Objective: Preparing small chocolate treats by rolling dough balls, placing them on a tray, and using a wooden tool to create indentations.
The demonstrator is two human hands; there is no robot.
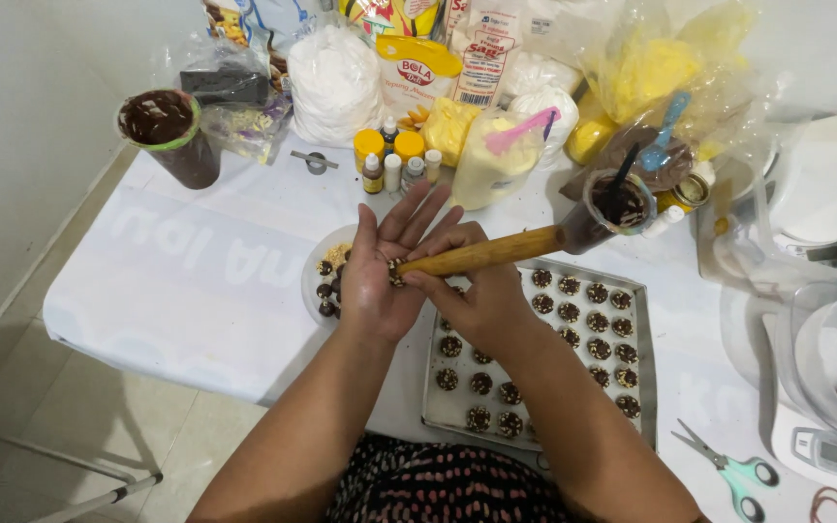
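We note baking tray [639,387] right of plate [310,276]; scissors [730,471] right of tray; bottles [394,167] behind plate.

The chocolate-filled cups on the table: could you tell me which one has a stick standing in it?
The clear cup right of the hands, beside the baking tray; the green-rimmed cup far left has none.

White table [196,281] stands against a plain pale wall [31,97]. Tiled floor [41,387], light beige. Metal frame [60,465] at lower left, possibly a chair leg. Lighting even.
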